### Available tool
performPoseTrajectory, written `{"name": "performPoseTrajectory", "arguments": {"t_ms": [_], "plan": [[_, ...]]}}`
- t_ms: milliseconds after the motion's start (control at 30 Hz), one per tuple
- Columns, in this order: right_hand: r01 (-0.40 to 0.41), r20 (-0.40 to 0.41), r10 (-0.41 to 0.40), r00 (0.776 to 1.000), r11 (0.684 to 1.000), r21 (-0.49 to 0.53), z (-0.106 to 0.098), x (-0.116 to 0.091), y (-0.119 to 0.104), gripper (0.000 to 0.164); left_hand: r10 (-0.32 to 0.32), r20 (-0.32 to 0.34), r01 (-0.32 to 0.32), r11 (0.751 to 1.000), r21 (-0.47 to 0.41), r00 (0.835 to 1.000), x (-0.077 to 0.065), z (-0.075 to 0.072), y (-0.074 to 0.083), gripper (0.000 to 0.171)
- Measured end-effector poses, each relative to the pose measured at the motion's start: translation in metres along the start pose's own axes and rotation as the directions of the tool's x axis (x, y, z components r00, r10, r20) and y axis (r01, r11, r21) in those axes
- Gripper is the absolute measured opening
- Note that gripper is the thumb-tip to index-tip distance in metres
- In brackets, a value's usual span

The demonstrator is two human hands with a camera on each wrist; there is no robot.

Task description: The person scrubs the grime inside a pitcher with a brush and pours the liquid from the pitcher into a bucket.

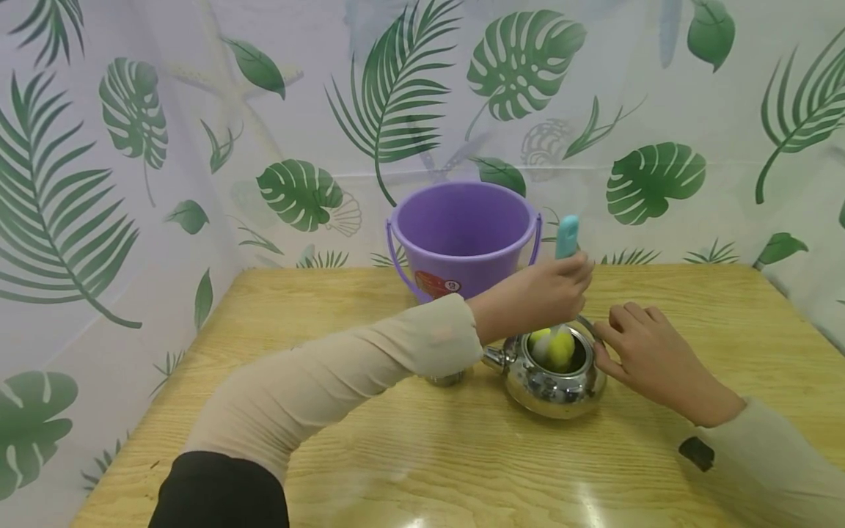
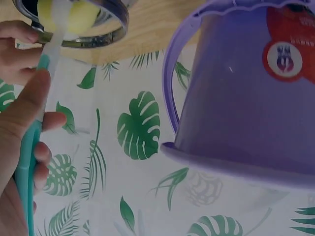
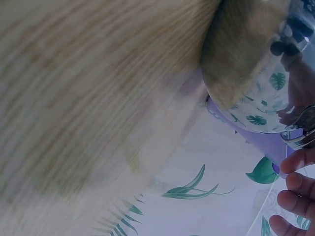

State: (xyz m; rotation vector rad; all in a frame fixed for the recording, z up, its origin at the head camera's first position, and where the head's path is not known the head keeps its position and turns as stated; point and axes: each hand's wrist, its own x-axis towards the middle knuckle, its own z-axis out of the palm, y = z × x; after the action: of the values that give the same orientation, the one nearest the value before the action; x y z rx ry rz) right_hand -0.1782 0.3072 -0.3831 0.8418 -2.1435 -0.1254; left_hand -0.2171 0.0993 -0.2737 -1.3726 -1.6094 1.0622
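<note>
My left hand (image 1: 551, 292) grips the teal handle (image 1: 567, 236) of a sponge brush, held upright. Its yellow and white sponge head (image 1: 560, 347) sits inside the mouth of a shiny steel kettle (image 1: 554, 392), whose lid is off. The left wrist view shows the thumb laid along the brush handle (image 2: 30, 152). My right hand (image 1: 650, 359) is at the right of the kettle, with thumb and forefinger pinching the lowered metal handle (image 1: 590, 326) beside the rim. In the right wrist view, its other fingers (image 3: 295, 201) are loosely bent near the handle's bracket (image 3: 300, 140).
A purple bucket (image 1: 462, 268) with its carrying handle down stands behind the left forearm. A small round metal thing (image 1: 447, 379) shows partly from under the left sleeve, left of the kettle spout (image 1: 494, 357). A leaf-patterned sheet (image 1: 422, 110) hangs behind the wooden table (image 1: 449, 469).
</note>
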Motion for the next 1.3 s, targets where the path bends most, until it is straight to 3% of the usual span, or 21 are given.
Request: {"name": "performPoseTrajectory", "arguments": {"t_ms": [200, 533, 767, 967, 1167, 1300], "plan": [[-0.01, 0.012, 0.01, 1.0, 1.0, 0.001, 0.001, -0.001, 0.0, 0.049, -0.101, -0.001, 0.101, 0.995, 0.002, 0.995, -0.005, -0.002, 0.015, 0.046], [-0.025, 0.019, 0.025, 1.0, 1.0, 0.003, 0.002, -0.003, 0.0, 0.051, -0.29, 0.03, 0.291, 0.956, -0.037, 0.957, -0.015, -0.002, 0.034, 0.035], [-0.029, 0.026, 0.029, 0.999, 1.0, 0.008, 0.002, -0.003, 0.0, 0.047, -0.358, 0.087, 0.367, 0.922, -0.126, 0.93, -0.021, -0.001, 0.039, 0.026], [-0.029, 0.026, 0.028, 0.999, 1.0, 0.013, 0.003, -0.003, 0.0, 0.046, -0.425, 0.12, 0.44, 0.885, -0.15, 0.897, -0.022, 0.0, 0.043, 0.019], [-0.032, 0.024, 0.032, 0.999, 0.999, 0.019, 0.002, -0.003, 0.0, 0.047, -0.44, 0.212, 0.478, 0.859, -0.182, 0.873, -0.022, -0.002, 0.045, 0.015], [-0.036, 0.025, 0.035, 0.999, 0.999, 0.02, 0.003, -0.003, 0.0, 0.046, -0.465, 0.223, 0.509, 0.833, -0.217, 0.856, -0.023, 0.0, 0.044, 0.014]]}}
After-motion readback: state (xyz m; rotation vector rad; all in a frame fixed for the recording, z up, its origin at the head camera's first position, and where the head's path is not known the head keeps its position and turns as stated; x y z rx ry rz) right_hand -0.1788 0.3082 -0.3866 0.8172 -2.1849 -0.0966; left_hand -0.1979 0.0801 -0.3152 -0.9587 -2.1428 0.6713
